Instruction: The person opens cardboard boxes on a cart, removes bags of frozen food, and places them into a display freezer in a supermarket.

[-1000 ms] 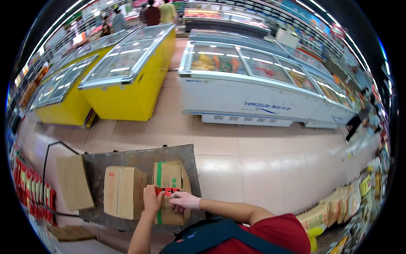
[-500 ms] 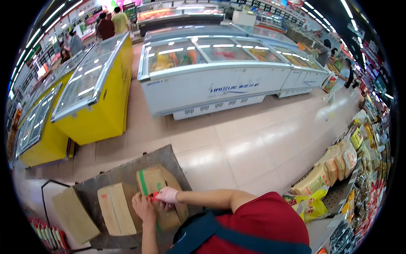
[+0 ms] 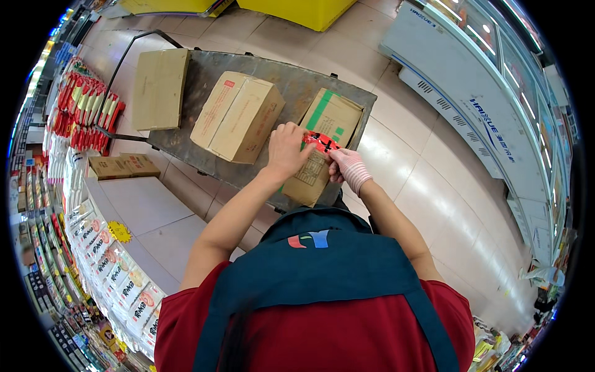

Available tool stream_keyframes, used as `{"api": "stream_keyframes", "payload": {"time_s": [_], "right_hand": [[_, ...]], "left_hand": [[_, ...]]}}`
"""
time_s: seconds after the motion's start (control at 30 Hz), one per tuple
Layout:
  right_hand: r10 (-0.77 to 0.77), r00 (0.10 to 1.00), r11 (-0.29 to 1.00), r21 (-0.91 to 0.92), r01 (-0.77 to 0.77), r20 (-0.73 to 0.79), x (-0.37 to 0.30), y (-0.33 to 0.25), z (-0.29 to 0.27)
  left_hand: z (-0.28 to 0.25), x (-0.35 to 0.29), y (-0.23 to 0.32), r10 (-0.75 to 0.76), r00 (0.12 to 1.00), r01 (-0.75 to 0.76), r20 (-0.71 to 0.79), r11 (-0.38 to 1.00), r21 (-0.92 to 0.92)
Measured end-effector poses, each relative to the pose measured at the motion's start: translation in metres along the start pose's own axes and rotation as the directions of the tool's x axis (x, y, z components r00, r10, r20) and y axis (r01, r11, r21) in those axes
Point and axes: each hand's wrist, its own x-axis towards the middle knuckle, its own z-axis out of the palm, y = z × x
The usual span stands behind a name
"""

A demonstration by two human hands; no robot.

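A small red packet with black marks stretches between my hands above a brown carton with green tape. My bare left hand is closed on its left end. My right hand, in a pink-and-white striped glove, pinches the right end. The carton lies at the right end of a flat grey trolley, its lower part close to my apron. Part of the carton's top is hidden behind my hands and the packet. Left of it on the trolley sits another closed carton.
A third carton is by the trolley's black handle. Red packets hang at the left, above a shelf with white packets and a small carton. A white chest freezer stands to the right, yellow ones beyond.
The view has swung left and down, so the trolley and cartons appear turned and the left-hand shelves come into sight. Both hands remain at the red packet, which now shows more, with the hands farther apart.
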Motion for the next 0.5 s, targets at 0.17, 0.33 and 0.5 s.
{"api": "stream_keyframes", "payload": {"time_s": [0.17,0.33,0.5], "right_hand": [[-0.022,1.0,1.0,-0.01,0.022,0.01,0.004,0.005,0.005],[-0.006,1.0,1.0,-0.023,0.006,0.0,0.001,-0.001,0.005],[0.141,0.986,0.978,0.139,-0.153,0.087,-0.004,-0.016,0.0]], "left_hand": [[0.012,0.01,0.003,-0.07,0.998,0.07,0.001,0.997,0.014],[0.016,0.02,0.005,-0.11,0.993,0.11,0.047,0.994,0.007],[0.009,0.01,0.023,-0.069,0.995,0.065,0.07,0.996,0.053]]}}
